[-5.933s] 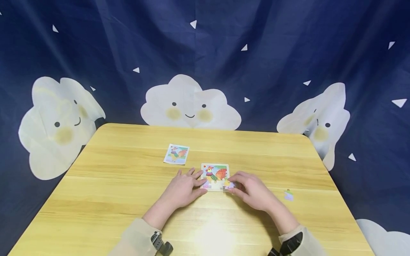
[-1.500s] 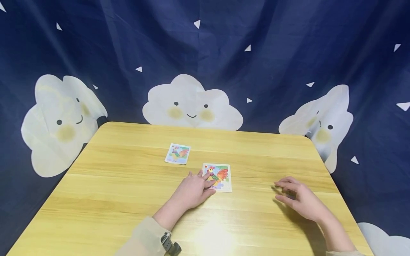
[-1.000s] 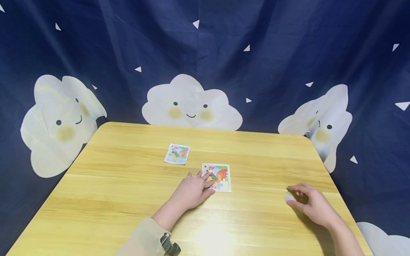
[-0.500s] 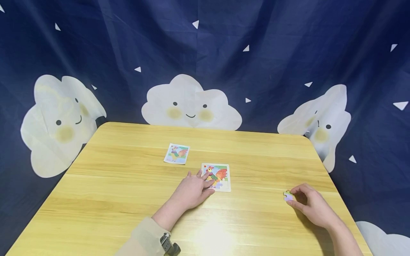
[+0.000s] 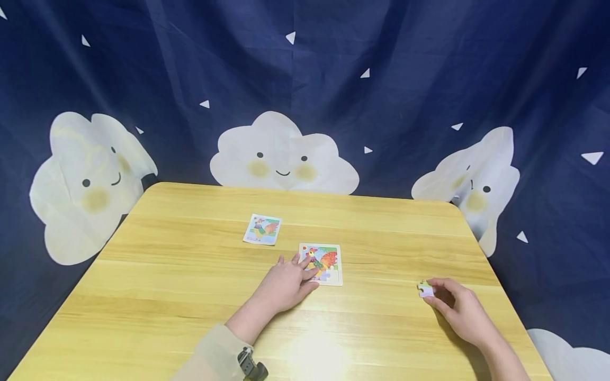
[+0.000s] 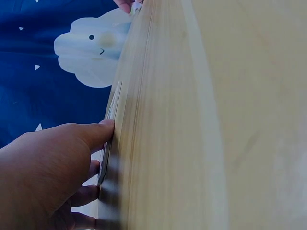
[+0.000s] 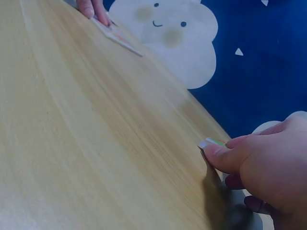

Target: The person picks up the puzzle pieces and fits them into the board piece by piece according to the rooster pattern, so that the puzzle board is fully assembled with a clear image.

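A square rooster jigsaw puzzle [image 5: 329,257] in a white-edged frame lies flat near the middle of the table, with a bare gap at its lower right. Spread fingers of my left hand [image 5: 284,286] rest on its left side and hide part of the picture; the thumb lies at its lower edge. Off to the right, my right hand [image 5: 462,312] pinches a green and lilac puzzle piece [image 5: 425,290] between thumb and fingers. In the right wrist view only a sliver of that puzzle piece [image 7: 211,142] shows past the thumb.
A small rooster picture card [image 5: 263,229] lies behind and left of the puzzle. The wooden table [image 5: 190,254] ends at a dark blue curtain [image 5: 333,63] with white clouds and triangles.
Earlier the right hand held another piece at the puzzle's lower right, which is now fuller. It then moved right and picked up the loose piece. The left hand shifted slightly onto the puzzle.
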`<state>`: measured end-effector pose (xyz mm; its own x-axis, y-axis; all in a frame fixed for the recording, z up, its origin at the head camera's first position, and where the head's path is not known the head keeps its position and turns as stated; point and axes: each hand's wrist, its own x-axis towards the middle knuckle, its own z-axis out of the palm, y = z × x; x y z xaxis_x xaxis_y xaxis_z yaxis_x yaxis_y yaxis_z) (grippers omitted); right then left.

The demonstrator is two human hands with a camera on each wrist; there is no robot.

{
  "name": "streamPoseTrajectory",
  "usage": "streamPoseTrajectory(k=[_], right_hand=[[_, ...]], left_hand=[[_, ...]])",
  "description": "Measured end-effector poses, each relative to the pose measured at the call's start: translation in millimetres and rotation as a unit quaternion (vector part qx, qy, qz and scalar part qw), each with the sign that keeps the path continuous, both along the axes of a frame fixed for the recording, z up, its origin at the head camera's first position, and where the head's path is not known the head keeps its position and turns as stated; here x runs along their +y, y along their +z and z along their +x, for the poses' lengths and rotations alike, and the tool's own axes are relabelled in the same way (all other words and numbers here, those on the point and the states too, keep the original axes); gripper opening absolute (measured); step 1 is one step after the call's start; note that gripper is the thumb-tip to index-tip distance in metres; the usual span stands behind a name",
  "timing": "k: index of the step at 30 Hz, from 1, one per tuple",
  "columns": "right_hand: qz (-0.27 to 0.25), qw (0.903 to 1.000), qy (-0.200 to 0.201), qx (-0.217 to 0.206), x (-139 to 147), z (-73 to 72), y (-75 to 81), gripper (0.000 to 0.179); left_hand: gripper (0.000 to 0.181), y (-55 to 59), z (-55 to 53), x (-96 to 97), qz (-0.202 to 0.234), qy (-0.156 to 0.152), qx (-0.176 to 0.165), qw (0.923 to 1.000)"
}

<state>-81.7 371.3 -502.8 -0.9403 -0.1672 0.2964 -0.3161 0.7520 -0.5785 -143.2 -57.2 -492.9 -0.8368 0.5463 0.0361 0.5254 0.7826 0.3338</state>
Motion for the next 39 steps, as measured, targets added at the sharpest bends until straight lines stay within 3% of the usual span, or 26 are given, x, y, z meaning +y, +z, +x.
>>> streamPoseTrajectory(k=[14, 27, 39], right_hand=[[0.026, 0.9978, 0.038, 0.047, -13.8, -8.3, 6.5, 0.035], [-0.006, 0.9947, 0.092, 0.047, -59.0, -33.9, 20.1, 0.038], [-0.023, 0.9901, 0.134, 0.035, -106.7, -50.8, 20.5, 0.037]], left_hand=[[0.044, -0.7, -0.6, -0.4, 0.001, -0.003, -0.005, 1.0], [0.044, -1.4, -1.2, -0.4, -0.003, -0.001, -0.004, 1.0], [0.044, 0.2, -1.2, -0.9, -0.005, -0.003, -0.002, 1.0]])
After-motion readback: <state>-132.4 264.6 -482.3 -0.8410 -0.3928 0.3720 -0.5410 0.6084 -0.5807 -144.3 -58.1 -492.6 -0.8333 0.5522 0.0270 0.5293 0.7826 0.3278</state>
